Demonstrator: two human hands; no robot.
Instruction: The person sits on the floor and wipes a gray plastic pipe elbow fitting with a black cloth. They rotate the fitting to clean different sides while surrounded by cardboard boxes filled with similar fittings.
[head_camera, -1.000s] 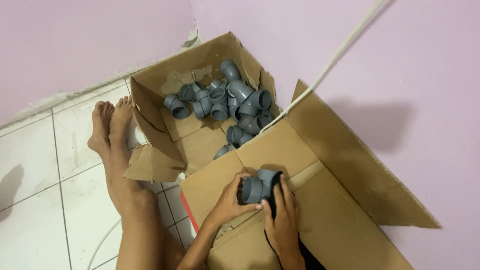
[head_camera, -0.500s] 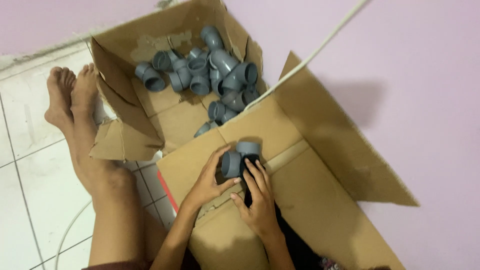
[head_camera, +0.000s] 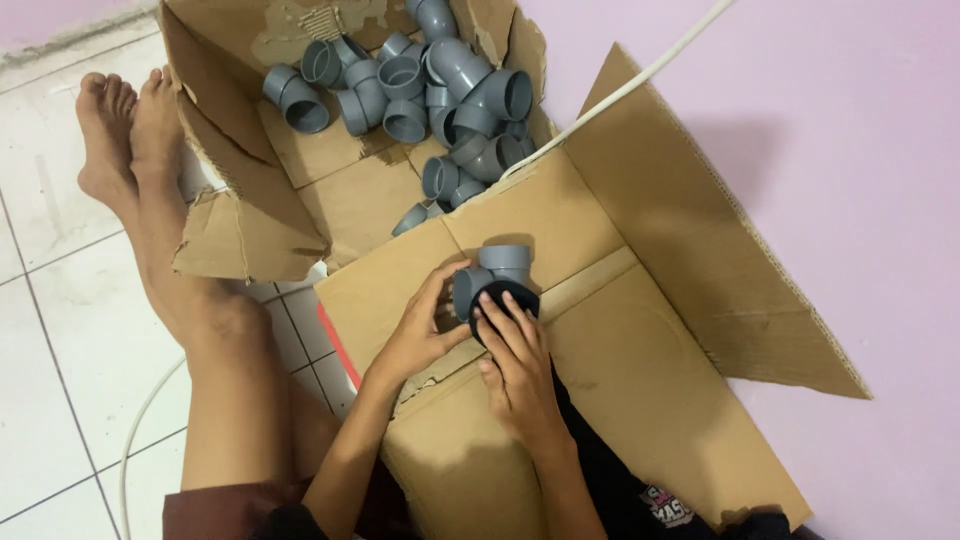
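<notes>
Centre frame: my left hand (head_camera: 420, 335) is gripping a grey pipe fitting (head_camera: 497, 275) | right hand (head_camera: 515, 365) is pressing black cloth (head_camera: 505, 298) on it | many fittings (head_camera: 430, 90) are waiting in the box (head_camera: 300, 190), upper frame.

The person's arms are bare to the elbows, with no watch, ring or glove on the left hand (head_camera: 415, 335) or the right hand (head_camera: 518, 375). Both legs and feet (head_camera: 125, 130) are bare. Dark maroon shorts (head_camera: 225, 510) show at 7 o'clock, and a black garment with a small printed patch (head_camera: 665, 505) at 5 o'clock.
</notes>
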